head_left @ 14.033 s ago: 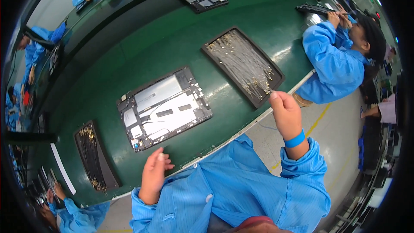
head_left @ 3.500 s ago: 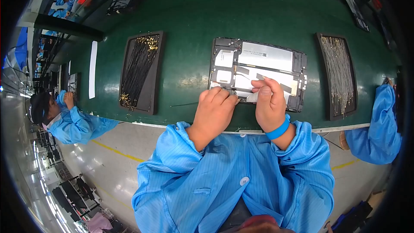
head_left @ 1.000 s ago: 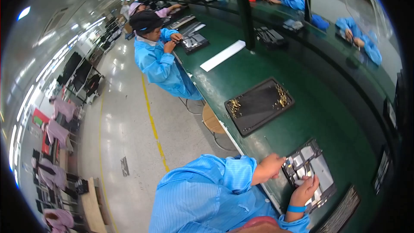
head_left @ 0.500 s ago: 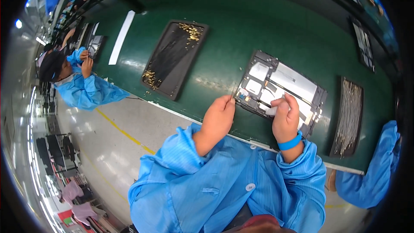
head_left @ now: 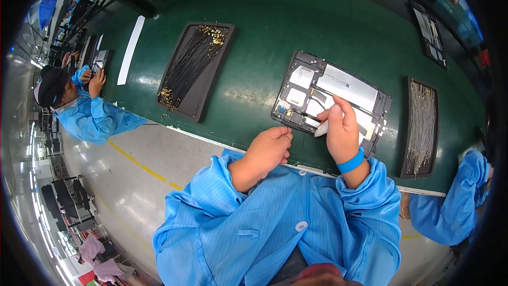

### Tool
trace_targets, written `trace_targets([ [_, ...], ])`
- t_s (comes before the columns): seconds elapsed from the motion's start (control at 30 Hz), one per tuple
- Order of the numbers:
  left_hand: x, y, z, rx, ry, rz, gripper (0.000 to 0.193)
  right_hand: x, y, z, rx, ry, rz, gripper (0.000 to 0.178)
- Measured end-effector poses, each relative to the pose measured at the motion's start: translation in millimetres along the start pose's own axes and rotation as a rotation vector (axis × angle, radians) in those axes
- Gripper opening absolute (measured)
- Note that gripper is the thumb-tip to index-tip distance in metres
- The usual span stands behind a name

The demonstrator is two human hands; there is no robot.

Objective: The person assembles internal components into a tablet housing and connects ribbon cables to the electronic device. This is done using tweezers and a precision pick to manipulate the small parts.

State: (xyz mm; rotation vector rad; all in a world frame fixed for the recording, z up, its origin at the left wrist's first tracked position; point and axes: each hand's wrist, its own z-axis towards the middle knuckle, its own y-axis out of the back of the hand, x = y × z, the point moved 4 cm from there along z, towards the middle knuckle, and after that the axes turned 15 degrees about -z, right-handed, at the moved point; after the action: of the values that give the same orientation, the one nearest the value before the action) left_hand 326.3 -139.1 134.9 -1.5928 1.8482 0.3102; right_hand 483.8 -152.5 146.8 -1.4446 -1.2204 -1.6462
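An opened tablet-like device (head_left: 330, 103) lies flat on the bench, its silver battery panel and black frame exposed. My right hand (head_left: 343, 132), with a blue wristband, is over its near edge. Those fingers are closed around a white tool with a tapered end (head_left: 320, 128), which points down and left at the device's edge. Just in front of the device's near left corner is my left hand (head_left: 269, 151), fingers pinched together. A thin dark strand seems to be at its fingertips, too fine to make out surely.
A black tray of black cables with gold ends (head_left: 193, 69) lies to the left. Another tray, of grey cables (head_left: 422, 127), is at the right. A white strip (head_left: 130, 50) lies farther left. Co-workers in blue sit at left (head_left: 100, 111) and right (head_left: 447, 201).
My left hand has dropped away from the device's left edge toward the bench's front, its fingers curling in. The white tool has shifted to the device's near edge. The whole view has shifted slightly.
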Motion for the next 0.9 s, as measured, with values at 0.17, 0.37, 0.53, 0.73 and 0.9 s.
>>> trace_targets([
  [0.17, 5, 3, -20, 0.051, 0.092, 0.058, 0.033, 2, 4, 11, 0.063, -0.229, 0.104, 0.038],
  [0.37, 12, 0, -12, 0.025, 0.175, -0.212, 0.035, -2, 3, 11, 0.054, -0.178, 0.098, 0.038],
  [0.53, 15, 2, -16, 0.012, 0.199, -0.322, 0.038, -3, 4, 10, 0.08, -0.22, 0.136, 0.038],
  [0.73, 12, 0, -14, -0.01, 0.204, -0.351, 0.036, -4, 6, 11, 0.062, -0.204, 0.11, 0.038],
  [0.9, 4, -5, -6, 0.008, 0.196, -0.307, 0.034, 11, 4, 28, 0.362, -0.232, -0.337, 0.039],
])
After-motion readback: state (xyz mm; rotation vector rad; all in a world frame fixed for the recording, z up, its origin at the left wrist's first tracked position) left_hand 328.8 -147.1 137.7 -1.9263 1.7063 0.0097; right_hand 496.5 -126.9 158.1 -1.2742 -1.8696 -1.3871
